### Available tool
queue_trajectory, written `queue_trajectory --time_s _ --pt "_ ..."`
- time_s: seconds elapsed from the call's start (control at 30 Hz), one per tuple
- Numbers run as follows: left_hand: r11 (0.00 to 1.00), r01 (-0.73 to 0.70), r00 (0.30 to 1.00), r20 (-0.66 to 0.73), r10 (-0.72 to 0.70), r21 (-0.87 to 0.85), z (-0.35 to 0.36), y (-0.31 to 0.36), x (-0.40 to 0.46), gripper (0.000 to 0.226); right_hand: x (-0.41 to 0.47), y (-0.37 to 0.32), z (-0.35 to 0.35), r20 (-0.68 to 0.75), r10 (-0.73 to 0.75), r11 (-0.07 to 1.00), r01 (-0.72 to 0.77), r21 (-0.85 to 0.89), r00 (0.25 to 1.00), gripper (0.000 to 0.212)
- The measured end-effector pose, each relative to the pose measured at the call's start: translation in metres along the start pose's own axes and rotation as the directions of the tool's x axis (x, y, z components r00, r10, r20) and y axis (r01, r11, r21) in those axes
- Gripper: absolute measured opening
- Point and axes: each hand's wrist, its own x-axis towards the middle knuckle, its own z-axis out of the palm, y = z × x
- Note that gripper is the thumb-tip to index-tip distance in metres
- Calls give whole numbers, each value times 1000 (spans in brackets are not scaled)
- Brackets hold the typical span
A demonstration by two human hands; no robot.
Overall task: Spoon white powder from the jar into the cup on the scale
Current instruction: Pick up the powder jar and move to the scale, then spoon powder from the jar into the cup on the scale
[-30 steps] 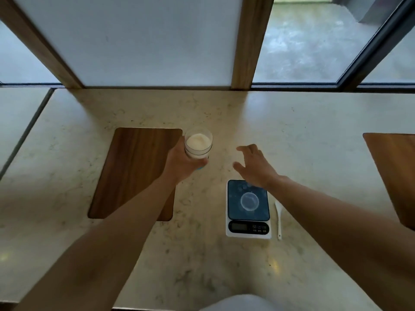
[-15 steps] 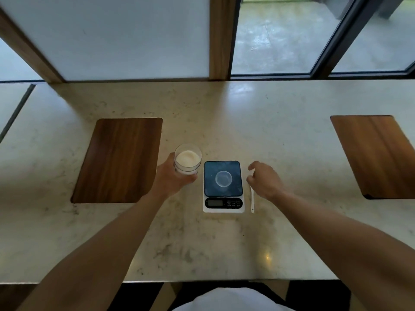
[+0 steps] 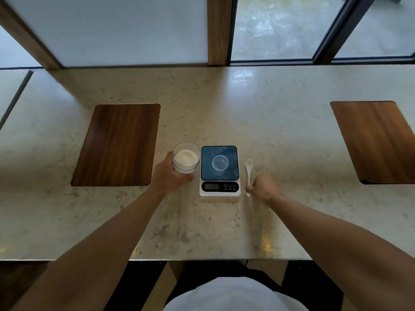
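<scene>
A clear jar (image 3: 186, 158) of white powder stands open on the counter just left of the scale, and my left hand (image 3: 169, 175) is wrapped around its side. The white digital scale (image 3: 219, 186) has a dark platform with a small clear empty cup (image 3: 220, 162) in its middle. A white spoon (image 3: 248, 171) lies on the counter right of the scale, bowl pointing away from me. My right hand (image 3: 263, 186) rests at the spoon's handle end, fingertips pinching or touching the handle; the spoon still lies flat.
A dark wooden board (image 3: 119, 143) is set in the pale stone counter (image 3: 280, 135) left of the jar, and another board (image 3: 377, 140) sits at the far right. Windows and wooden posts run along the back. The counter's front edge is near my body.
My right hand moved from above the scale down to the spoon's handle end. My left hand kept hold of the jar beside the scale. The camera view shifted.
</scene>
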Motion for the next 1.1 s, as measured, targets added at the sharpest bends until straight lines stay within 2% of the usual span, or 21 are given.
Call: queue_trajectory --time_s 0.13,0.4,0.73,0.83,0.97,1.1 --pt "1000 -12 1000 13 12 3 0 -2 -7 83 -3 1 9 -25 11 1000 -10 25 1000 29" --pt "1000 -30 999 18 30 -3 -3 -3 -13 84 -3 -1 11 -54 24 1000 -24 4 998 30" --pt "998 -57 998 19 56 30 2 -6 -12 84 1 -2 12 -33 35 993 -31 118 999 25" --pt "997 -64 997 39 63 32 3 -5 -9 86 1 -1 6 -77 21 989 -10 145 997 31" --pt "997 -60 998 39 58 39 5 -2 -6 84 -5 -4 -10 -237 -49 978 95 184 970 33" --pt "997 -63 998 26 62 34 6 3 -3 81 -19 -22 -31 -312 -222 909 312 277 924 21"
